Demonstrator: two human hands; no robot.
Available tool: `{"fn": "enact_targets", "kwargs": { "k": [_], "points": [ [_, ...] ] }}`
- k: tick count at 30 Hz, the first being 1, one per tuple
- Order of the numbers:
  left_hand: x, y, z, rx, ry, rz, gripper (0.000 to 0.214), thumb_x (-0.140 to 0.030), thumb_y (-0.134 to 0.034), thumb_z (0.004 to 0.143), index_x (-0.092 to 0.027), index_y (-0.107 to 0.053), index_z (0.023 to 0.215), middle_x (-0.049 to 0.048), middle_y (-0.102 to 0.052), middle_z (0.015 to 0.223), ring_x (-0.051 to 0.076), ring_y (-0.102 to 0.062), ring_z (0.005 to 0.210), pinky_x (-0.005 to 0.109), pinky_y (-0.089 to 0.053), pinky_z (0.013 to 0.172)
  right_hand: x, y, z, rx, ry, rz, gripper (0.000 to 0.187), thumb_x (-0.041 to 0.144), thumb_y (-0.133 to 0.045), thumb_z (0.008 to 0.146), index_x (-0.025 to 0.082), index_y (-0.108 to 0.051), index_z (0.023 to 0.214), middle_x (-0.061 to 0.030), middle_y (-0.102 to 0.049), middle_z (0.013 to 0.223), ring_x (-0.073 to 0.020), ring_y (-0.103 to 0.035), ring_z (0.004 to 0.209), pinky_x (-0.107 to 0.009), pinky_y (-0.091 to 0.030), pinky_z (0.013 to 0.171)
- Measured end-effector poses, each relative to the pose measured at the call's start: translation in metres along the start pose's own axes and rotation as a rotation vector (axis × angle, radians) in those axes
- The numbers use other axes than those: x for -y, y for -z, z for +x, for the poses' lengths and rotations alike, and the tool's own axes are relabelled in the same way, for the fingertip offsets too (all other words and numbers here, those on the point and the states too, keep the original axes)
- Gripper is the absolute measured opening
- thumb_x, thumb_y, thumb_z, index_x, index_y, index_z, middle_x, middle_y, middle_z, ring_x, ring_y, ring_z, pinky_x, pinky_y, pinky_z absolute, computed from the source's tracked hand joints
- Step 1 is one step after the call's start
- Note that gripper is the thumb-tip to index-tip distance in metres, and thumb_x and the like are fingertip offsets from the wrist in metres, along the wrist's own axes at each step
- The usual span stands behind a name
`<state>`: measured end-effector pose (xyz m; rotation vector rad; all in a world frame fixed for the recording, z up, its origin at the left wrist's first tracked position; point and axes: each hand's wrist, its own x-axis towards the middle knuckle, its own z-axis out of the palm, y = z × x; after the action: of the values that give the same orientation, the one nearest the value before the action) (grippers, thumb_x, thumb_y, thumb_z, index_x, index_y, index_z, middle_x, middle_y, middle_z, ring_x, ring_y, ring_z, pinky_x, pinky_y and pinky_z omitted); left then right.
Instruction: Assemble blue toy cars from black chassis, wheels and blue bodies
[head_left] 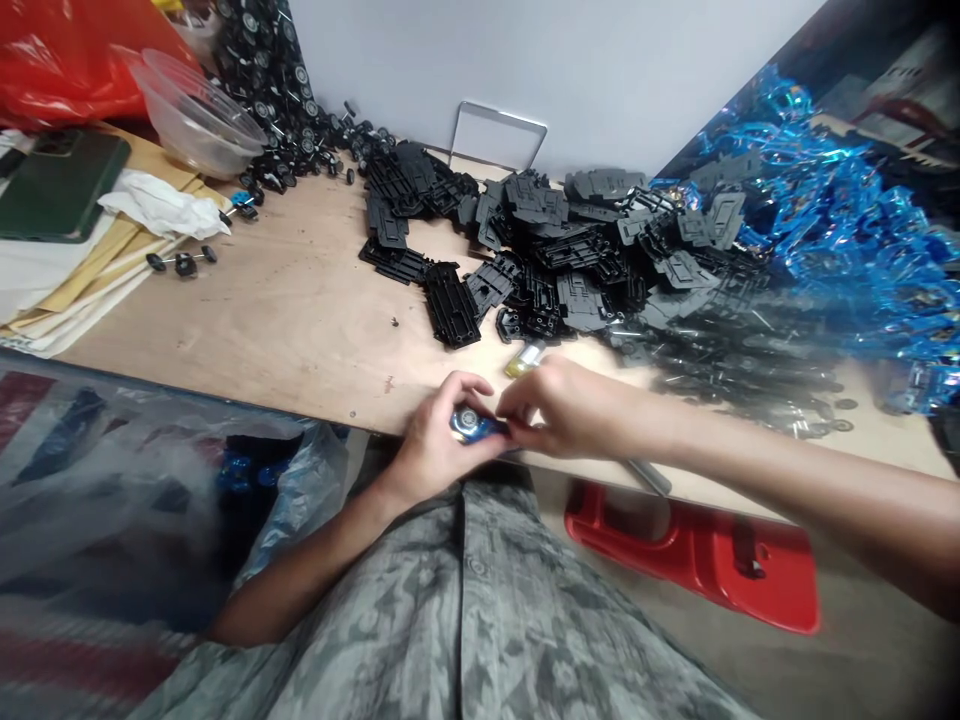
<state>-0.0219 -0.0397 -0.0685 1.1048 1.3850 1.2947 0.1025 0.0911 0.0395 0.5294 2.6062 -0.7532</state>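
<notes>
My left hand point(442, 440) is closed round a small blue toy car point(469, 424), tilted so that one of its wheels faces up. The fingertips of my right hand point(536, 405) pinch the car's right end; what lies between them is mostly hidden. Both hands are at the front edge of the wooden table point(300, 320). Just beyond my right hand lies a small yellow and silver object point(523, 360). A grey rod-like piece point(649, 477) sticks out from under my right forearm.
Black plastic chassis plates point(555, 240) are heaped mid-table. Blue shiny car bodies point(840, 230) pile up at right, with blurred axles point(750, 350) before them. Black wheel sets point(277, 110), a clear bowl point(199, 120) and a green phone point(64, 185) are left. A red stool point(705, 560) stands below.
</notes>
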Motion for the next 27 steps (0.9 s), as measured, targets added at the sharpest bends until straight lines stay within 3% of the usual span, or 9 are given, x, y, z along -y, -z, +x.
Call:
{"fn": "enact_targets", "kwargs": {
  "k": [12, 15, 20, 23, 25, 27],
  "points": [
    [0.000, 0.001, -0.001, -0.002, -0.034, 0.032, 0.045, -0.025, -0.084, 0.076, -0.025, -0.057, 0.112, 0.0004, -0.070, 0.102, 0.019, -0.069, 0.095, 0.028, -0.051, 0.087, 0.001, -0.003, -0.001, -0.006, -0.003, -0.104, 0.015, 0.009, -0.069, 0.081, 0.016, -0.077, 0.072, -0.0039, -0.072, 0.064, -0.0115, -0.059, 0.054, -0.024, -0.033, 0.055],
    [0.002, 0.002, 0.000, 0.011, -0.072, 0.050, 0.046, -0.024, -0.083, 0.077, -0.025, -0.057, 0.114, -0.0003, -0.069, 0.099, 0.018, -0.068, 0.093, 0.028, -0.050, 0.086, 0.006, -0.004, 0.000, -0.032, -0.005, -0.142, 0.017, 0.009, -0.068, 0.082, 0.016, -0.074, 0.068, -0.0049, -0.071, 0.063, -0.0122, -0.058, 0.054, -0.025, -0.033, 0.055],
    [0.004, 0.002, 0.000, 0.015, -0.101, 0.079, 0.052, -0.027, -0.085, 0.076, -0.024, -0.054, 0.118, 0.0026, -0.070, 0.106, 0.021, -0.068, 0.099, 0.029, -0.051, 0.086, 0.011, -0.010, 0.011, -0.139, 0.061, -0.191, 0.014, 0.010, -0.064, 0.087, 0.012, -0.077, 0.082, -0.0047, -0.067, 0.059, -0.0098, -0.049, 0.047, -0.025, -0.028, 0.051],
    [0.004, 0.000, 0.000, -0.005, -0.072, 0.052, 0.055, -0.029, -0.087, 0.075, -0.024, -0.054, 0.119, 0.0043, -0.071, 0.111, 0.022, -0.068, 0.104, 0.030, -0.052, 0.088, 0.003, -0.009, 0.013, -0.231, 0.097, -0.089, 0.021, 0.013, -0.063, 0.092, 0.012, -0.075, 0.075, -0.0012, -0.062, 0.052, -0.0071, -0.043, 0.043, -0.023, -0.029, 0.049],
    [0.004, 0.000, -0.001, -0.018, -0.052, 0.035, 0.058, -0.029, -0.088, 0.075, -0.024, -0.055, 0.123, 0.0043, -0.071, 0.112, 0.022, -0.069, 0.104, 0.031, -0.052, 0.090, -0.008, -0.008, 0.004, -0.299, 0.119, 0.097, 0.025, 0.022, -0.063, 0.098, 0.014, -0.076, 0.079, -0.0018, -0.068, 0.058, -0.0078, -0.052, 0.047, -0.021, -0.036, 0.050],
    [0.003, 0.000, -0.001, -0.008, -0.053, 0.034, 0.055, -0.029, -0.087, 0.077, -0.025, -0.058, 0.124, 0.0043, -0.071, 0.113, 0.021, -0.069, 0.101, 0.031, -0.052, 0.091, -0.022, -0.012, -0.013, -0.342, 0.138, 0.290, 0.024, 0.037, -0.068, 0.097, 0.015, -0.078, 0.095, -0.0052, -0.077, 0.078, -0.0126, -0.069, 0.064, -0.020, -0.049, 0.060]
  ]
}}
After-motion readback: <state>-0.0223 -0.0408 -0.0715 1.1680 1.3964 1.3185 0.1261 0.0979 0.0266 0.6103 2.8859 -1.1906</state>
